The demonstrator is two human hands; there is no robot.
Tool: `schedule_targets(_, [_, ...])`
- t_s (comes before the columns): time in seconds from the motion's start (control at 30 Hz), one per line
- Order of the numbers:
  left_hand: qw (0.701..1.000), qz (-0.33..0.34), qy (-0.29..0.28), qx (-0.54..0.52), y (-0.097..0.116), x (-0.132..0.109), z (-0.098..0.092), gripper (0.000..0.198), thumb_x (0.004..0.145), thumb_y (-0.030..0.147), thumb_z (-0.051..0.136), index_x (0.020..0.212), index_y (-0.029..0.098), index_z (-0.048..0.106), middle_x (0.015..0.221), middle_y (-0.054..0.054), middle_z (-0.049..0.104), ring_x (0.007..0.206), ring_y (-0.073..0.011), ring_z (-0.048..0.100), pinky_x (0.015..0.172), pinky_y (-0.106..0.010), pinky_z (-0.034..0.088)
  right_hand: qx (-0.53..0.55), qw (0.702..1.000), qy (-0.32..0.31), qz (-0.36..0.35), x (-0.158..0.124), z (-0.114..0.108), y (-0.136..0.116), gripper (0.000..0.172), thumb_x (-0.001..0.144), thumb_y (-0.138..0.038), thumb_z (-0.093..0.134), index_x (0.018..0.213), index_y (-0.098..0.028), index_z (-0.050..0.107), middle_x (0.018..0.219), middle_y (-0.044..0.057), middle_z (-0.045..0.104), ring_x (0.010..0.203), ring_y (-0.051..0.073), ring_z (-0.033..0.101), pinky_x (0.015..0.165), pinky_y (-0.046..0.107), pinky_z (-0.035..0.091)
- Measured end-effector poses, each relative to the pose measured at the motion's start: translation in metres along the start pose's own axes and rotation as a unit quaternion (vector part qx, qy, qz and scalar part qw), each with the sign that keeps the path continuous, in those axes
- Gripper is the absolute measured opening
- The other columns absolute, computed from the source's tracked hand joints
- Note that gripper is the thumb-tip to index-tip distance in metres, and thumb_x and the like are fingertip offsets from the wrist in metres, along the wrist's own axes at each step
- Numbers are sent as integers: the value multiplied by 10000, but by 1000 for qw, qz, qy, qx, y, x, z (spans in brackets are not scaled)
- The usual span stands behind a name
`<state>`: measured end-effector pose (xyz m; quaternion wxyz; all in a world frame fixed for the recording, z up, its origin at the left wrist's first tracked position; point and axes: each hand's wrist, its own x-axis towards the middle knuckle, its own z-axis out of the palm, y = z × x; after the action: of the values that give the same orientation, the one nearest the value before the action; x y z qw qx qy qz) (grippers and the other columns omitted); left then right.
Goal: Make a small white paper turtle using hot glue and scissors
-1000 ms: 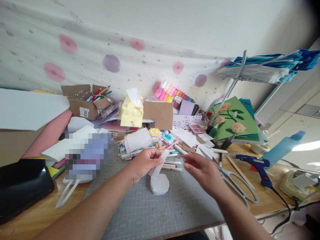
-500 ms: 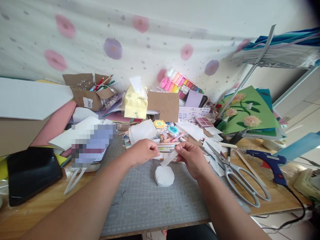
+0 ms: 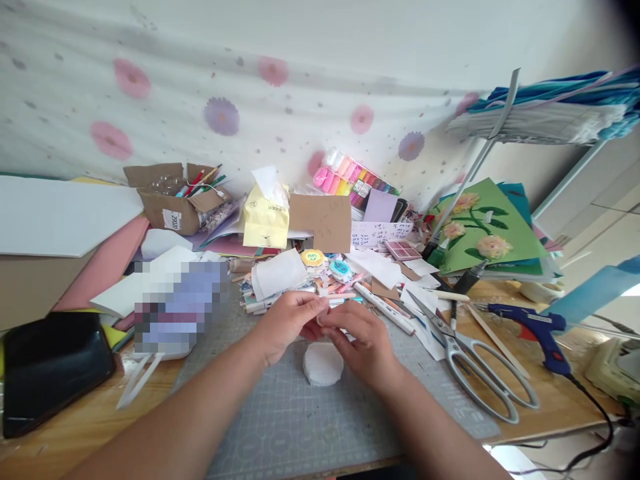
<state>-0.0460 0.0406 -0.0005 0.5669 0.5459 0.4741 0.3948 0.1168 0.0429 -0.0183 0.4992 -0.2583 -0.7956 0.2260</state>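
My left hand and my right hand meet over the middle of the mat, fingertips pinched together. A white textured strip is between them, mostly hidden by the fingers; only a small pale end seems to show above them. Just below the fingertips, a round white padded piece with a dimpled surface lies flat on the grey cutting mat. Neither hand appears to grip it.
Large scissors and a blue glue gun lie to the right. Behind the hands are markers, paper scraps and a yellow tissue pack. A black tray-like object sits at left.
My hands have come together, my right hand bringing the strip to my left fingertips. Most of the strip is now covered by fingers. The view has shifted slightly.
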Motion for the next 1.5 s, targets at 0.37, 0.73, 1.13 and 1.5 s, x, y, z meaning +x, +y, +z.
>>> schedule_targets(0.37, [998,34,-16,56,2,2,-5,291,735,400,623,584,169,529,613,32,459,604,-136,502,594,-274,443,-1,996,64,64,3,1,2,63,787,-193,656,777,-210,717,881,64,602,844,197,586,741,337,480])
schedule_targets(0.73, [977,82,-92,173,8,0,-9,188,749,240,566,576,168,584,594,6,567,619,-154,514,593,-252,372,243,929,71,270,5,3,11,177,652,-229,724,787,-201,613,638,-33,576,593,128,536,565,247,446])
schedule_targets(1.13, [979,110,-27,172,-2,1,-6,193,717,284,645,645,189,493,629,50,420,614,-124,378,562,-247,297,275,910,109,291,7,3,11,260,613,-242,739,841,-212,617,670,-30,592,639,140,532,598,263,419])
schedule_targets(1.5, [993,77,23,82,4,2,-13,121,727,271,626,707,172,560,671,17,554,680,-152,530,644,-280,404,264,916,74,292,7,-1,5,206,585,-94,656,769,-186,667,608,-49,535,573,118,454,553,244,331])
